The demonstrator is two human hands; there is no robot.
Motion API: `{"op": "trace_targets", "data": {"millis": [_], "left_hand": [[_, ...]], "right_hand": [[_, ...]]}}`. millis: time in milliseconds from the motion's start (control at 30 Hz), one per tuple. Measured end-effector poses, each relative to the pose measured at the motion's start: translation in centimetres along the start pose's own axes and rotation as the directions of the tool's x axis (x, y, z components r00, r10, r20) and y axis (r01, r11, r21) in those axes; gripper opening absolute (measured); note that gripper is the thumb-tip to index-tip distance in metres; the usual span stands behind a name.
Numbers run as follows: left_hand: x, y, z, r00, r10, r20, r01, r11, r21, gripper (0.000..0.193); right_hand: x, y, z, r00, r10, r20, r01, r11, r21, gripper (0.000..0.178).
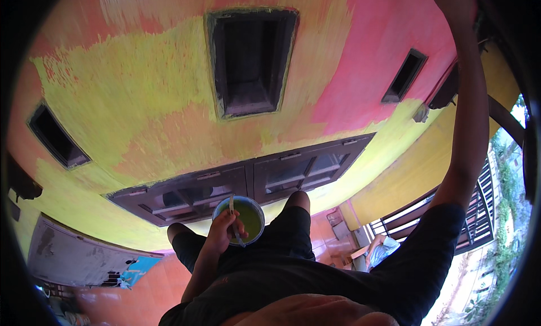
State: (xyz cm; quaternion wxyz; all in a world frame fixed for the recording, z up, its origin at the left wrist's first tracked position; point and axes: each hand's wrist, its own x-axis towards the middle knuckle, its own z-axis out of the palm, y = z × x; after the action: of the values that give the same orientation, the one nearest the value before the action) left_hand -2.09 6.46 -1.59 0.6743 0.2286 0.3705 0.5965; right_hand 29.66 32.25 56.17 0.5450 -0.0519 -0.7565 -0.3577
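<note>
My left hand (224,229) is closed on a thin pale strip, apparently the handle, that crosses the mouth of a small round paint bucket (260,226). Yellow-green paint (249,216) shows inside it. The bucket hangs in front of my thighs, close to the dark double window (248,179). My right arm stretches far up at the right side, and the right hand (454,2) is partly cut off by the upper edge. Its fingers, and anything in them, are hidden. Before me the wall (169,84) carries uneven yellow-green, orange and pink paint.
Dark-framed recesses (251,61) open in the wall. A worn grey board (67,253) is at the lower left above orange floor tiles (152,292). Lower right, a person in light blue (384,250) is near a dark railing (476,213). What I stand on is hidden.
</note>
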Motion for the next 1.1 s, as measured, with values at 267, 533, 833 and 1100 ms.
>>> {"op": "trace_targets", "data": {"millis": [267, 533, 833, 1100], "left_hand": [[0.0, 0.4, 0.1, 1.0, -0.022, 0.004, 0.022, 1.0, 0.016, 0.019], [0.0, -0.1, 0.4, 1.0, -0.021, -0.015, 0.021, 1.0, -0.023, 0.019], [-0.1, 0.1, 0.2, 1.0, -0.006, 0.024, 0.006, 1.0, -0.001, 0.018], [0.2, 0.3, 0.3, 0.999, -0.035, 0.016, 0.035, 0.999, -0.001, 0.017]], "right_hand": [[-15.9, -7.8, 1.2, 0.952, -0.066, 0.297, 0.014, 0.985, 0.175, 0.026], [-16.0, -10.5, 2.9, 0.865, 0.002, 0.503, -0.21, 0.91, 0.357, 0.022], [-1.5, 0.4, -0.1, 0.994, 0.109, 0.006, -0.109, 0.994, -0.022, 0.02], [-11.2, -5.8, 2.5, 0.949, -0.137, 0.282, 0.105, 0.986, 0.127, 0.027]]}}
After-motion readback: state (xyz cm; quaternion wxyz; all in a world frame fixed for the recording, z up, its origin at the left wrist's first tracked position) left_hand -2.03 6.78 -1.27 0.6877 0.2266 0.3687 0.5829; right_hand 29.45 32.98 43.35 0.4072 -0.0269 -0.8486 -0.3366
